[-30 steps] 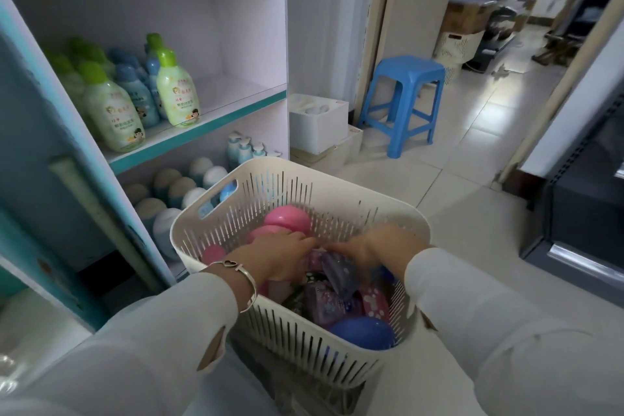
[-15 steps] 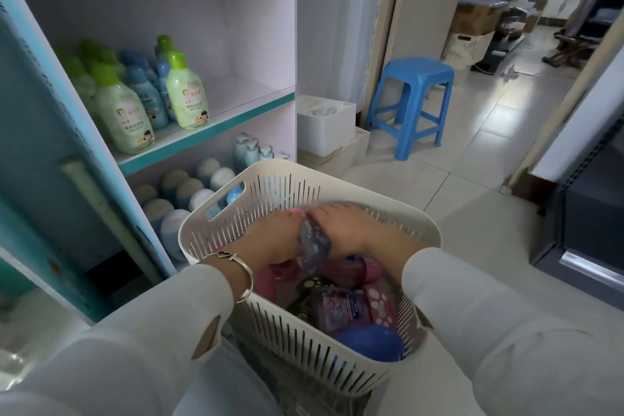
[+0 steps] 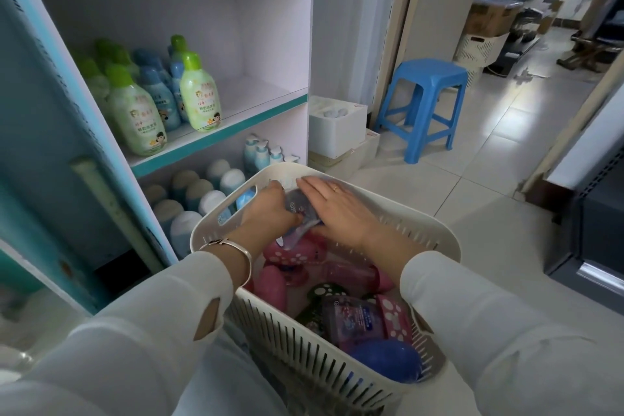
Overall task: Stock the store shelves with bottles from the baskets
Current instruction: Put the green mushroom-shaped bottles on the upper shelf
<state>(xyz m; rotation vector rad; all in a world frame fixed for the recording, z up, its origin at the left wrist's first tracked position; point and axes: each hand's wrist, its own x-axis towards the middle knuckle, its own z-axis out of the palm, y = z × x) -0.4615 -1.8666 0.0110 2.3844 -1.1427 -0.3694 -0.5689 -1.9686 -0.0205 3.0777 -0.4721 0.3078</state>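
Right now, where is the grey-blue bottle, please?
In the head view, the grey-blue bottle is held between the left hand and right hand over the white basket, near its far rim, above pink bottles.

Left arm: white sleeve [image 3: 152, 331] reaches in over the near-left corner of the basket [image 3: 297, 344], forearm angled towards its far rim.
Left wrist: bare past the cuff, a silver bangle [image 3: 233, 248] round it, just inside the basket's left wall.
Left hand [image 3: 270, 213]: knuckles up over the basket's far end, fingers curled round a grey-blue bottle [image 3: 299, 209].
Right arm: white sleeve [image 3: 472, 331] crosses the basket's near-right rim.
Right hand [image 3: 337, 209]: flat, palm down, fingers straight and together, pointing at the far rim, lying on that bottle.
Right fingers [image 3: 324, 187]: a ring [image 3: 335, 188] on one.
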